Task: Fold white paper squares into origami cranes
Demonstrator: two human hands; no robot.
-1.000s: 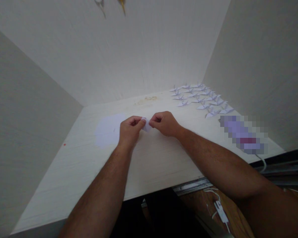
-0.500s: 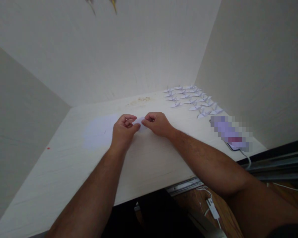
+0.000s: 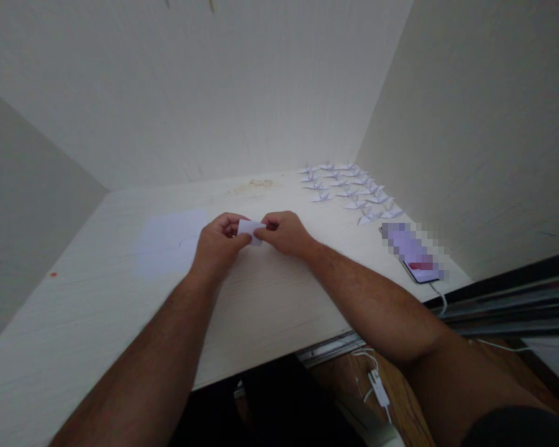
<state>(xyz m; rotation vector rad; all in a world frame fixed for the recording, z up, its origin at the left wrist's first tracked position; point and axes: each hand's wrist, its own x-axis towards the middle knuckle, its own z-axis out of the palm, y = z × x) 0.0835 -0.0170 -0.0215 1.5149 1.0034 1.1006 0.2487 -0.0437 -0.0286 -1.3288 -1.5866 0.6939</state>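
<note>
My left hand (image 3: 217,245) and my right hand (image 3: 284,233) meet over the middle of a pale wooden desk (image 3: 97,323). Both pinch a small folded piece of white paper (image 3: 250,230) between thumb and fingers, holding it just above the desk. The paper shows as a small rectangle between the two hands. A flat sheet of pale paper (image 3: 170,239) lies on the desk just left of my left hand.
Several small folded paper cranes (image 3: 349,189) stand in rows at the back right corner. A phone (image 3: 412,251) with a white cable lies near the right edge. Walls close in the desk on three sides. A cable and adapter (image 3: 377,385) hang below the front edge.
The view has swung to the right, so everything sits further left in the picture. The paper between my fingers now shows a flatter, rectangular face.
</note>
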